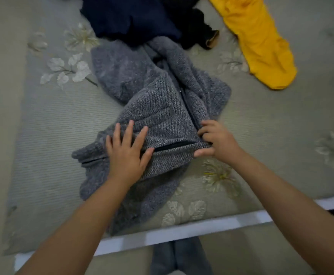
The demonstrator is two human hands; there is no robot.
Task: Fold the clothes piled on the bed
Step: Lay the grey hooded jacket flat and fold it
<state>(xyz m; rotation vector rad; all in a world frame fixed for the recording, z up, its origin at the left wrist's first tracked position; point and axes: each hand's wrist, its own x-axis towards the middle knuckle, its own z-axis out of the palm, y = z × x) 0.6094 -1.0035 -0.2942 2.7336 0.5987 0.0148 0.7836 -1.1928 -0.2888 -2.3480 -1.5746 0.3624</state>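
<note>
A grey knitted zip-up garment lies crumpled across the middle of the bed, part of it hanging over the near edge. My left hand lies flat on its lower left part with fingers spread, pressing the fabric down. My right hand pinches a fold of the grey knit by the dark zip line, fingers curled round the cloth. A dark navy garment lies at the far side, overlapping the grey one's top. A yellow garment lies stretched out at the far right.
The bed has a pale green-grey cover with white flower prints. A white bed frame edge runs along the near side. A black piece of clothing lies between the navy and yellow items. The floor shows below the frame.
</note>
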